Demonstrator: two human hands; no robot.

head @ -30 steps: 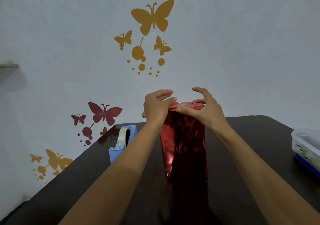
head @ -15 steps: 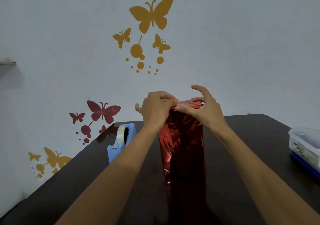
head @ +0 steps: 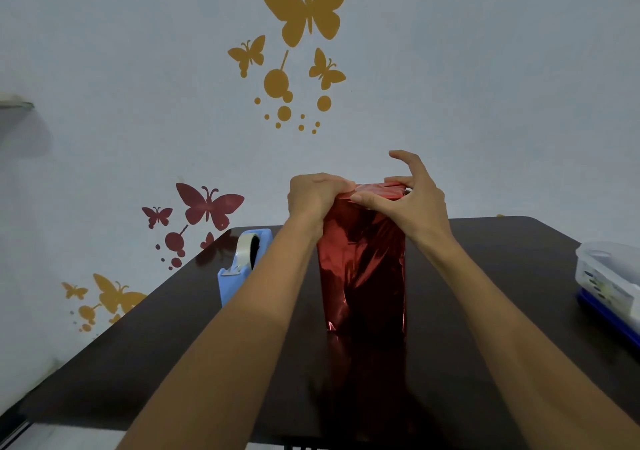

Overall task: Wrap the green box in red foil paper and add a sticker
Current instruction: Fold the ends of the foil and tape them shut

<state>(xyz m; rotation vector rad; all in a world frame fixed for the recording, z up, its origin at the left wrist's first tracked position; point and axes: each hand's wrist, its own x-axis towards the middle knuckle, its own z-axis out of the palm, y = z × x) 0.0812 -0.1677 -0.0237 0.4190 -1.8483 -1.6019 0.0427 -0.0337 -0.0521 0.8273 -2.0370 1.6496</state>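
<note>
The box stands upright on the dark table (head: 485,276), fully covered in shiny red foil paper (head: 362,269); no green shows. My left hand (head: 313,198) is curled over the top left corner, pinching the folded foil there. My right hand (head: 405,201) rests on the top right, thumb pressing the near top edge, index and middle fingers raised and spread above the top. The foil folds on the top face are mostly hidden by both hands. No sticker is visible.
A light blue tape dispenser (head: 242,264) with a clear tape roll stands left of the box. A clear plastic container (head: 609,276) over a blue lid sits at the right table edge. A white wall with butterfly decals is close behind.
My left hand has closed its fingers down onto the top left corner of the foil. The right hand keeps its place on the top edge. The box has not moved.
</note>
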